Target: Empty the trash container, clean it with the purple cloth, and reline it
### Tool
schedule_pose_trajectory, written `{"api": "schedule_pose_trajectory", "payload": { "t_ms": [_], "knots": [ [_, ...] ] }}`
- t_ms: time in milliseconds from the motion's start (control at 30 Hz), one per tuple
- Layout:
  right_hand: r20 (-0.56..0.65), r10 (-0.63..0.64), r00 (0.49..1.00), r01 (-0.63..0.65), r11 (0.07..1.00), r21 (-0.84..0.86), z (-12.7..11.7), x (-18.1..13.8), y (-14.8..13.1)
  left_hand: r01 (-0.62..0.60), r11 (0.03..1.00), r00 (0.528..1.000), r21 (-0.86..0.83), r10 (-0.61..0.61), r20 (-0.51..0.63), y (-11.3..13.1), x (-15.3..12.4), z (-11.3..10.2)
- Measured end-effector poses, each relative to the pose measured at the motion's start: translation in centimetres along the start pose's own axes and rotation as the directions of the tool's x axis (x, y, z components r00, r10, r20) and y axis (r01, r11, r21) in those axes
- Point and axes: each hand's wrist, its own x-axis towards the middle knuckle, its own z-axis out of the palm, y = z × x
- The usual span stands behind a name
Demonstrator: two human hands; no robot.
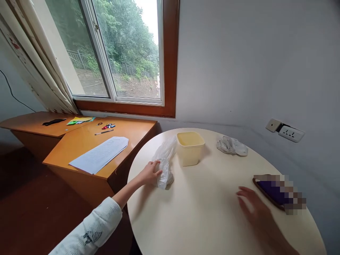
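Note:
My left hand (152,173) has its fingers closed around the near part of a clear, crumpled plastic bag (166,173) on the left side of the round table. The bag's far end stretches back beside a pale yellow, open-topped plastic tub (190,152). Over the table's right side, my right hand (253,205) holds nothing, its thumb and fingers apart. Just to the right of that hand lies a flat purple object with a brown rim (272,191), partly blurred out.
A second crumpled plastic bag (231,146) lies toward the back of the cream round table (212,226). On the wooden desk (61,152) at left are paper sheets (101,154), a pen (104,132) and small items. A wall socket (291,133) is at right.

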Motion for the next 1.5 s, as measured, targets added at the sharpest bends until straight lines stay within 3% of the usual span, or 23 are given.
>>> {"api": "schedule_pose_trajectory", "payload": {
  "t_ms": [100,233,300,400,500,633,800,900,967,1067,1167,1233,1367,1500],
  "knots": [
    [0.28,-0.134,0.95,0.05,0.956,0.288,2.2,1.1,-5.7,-0.04,0.998,0.995,-0.05,0.045,0.093,1.3,-1.1,0.3],
    [0.474,-0.096,0.875,-0.215,0.801,0.56,4.5,3.0,-12.2,-0.102,0.974,0.963,-0.202,0.147,0.225,3.9,-2.8,0.3],
    [0.512,-0.077,0.856,-0.314,0.709,0.632,5.9,3.6,-14.1,-0.119,0.953,0.939,-0.278,0.199,0.28,5.0,-3.7,0.1],
    [0.447,-0.058,0.892,-0.288,0.689,0.665,8.2,3.9,-15.3,-0.127,0.93,0.923,-0.345,0.238,0.301,5.9,-4.7,0.2],
    [0.384,-0.066,0.921,-0.213,0.742,0.636,10.0,3.8,-15.1,-0.154,0.909,0.922,-0.387,0.274,0.275,6.2,-5.3,0.6],
    [0.339,-0.083,0.937,-0.149,0.784,0.603,10.8,3.8,-14.1,-0.305,0.874,0.903,-0.379,0.391,0.176,7.1,-6.1,1.6],
    [0.259,-0.128,0.957,-0.065,0.779,0.624,10.3,4.2,-13.4,-0.545,0.815,0.838,-0.195,0.534,-0.111,9.0,-6.4,2.3],
    [0.229,-0.117,0.966,-0.062,0.759,0.648,10.1,4.7,-13.0,-0.556,0.825,0.81,-0.105,0.51,-0.289,8.6,-5.4,2.2],
    [0.212,-0.073,0.975,-0.089,0.743,0.664,10.3,5.1,-12.5,-0.532,0.842,0.811,-0.09,0.475,-0.341,7.6,-4.6,2.1],
    [0.199,0.027,0.98,-0.165,0.672,0.722,10.9,5.9,-11.3,-0.518,0.855,0.836,-0.031,0.499,-0.229,5.7,-3.5,1.8],
    [0.235,0.114,0.965,-0.259,0.534,0.805,11.2,6.7,-10.2,-0.52,0.851,0.851,0.075,0.524,-0.044,4.3,-2.6,2.1],
    [0.269,0.128,0.955,-0.297,0.447,0.844,11.1,7.1,-9.8,-0.51,0.849,0.858,0.137,0.514,0.01,4.0,-1.9,2.8],
    [0.309,0.141,0.94,-0.339,0.337,0.878,10.7,7.4,-9.5,-0.468,0.867,0.877,0.168,0.479,-0.027,4.6,-0.4,4.8],
    [0.358,0.238,0.903,-0.402,0.178,0.898,10.9,7.7,-8.8,-0.479,0.871,0.862,0.113,0.49,-0.131,5.9,0.9,6.7]
  ]
}}
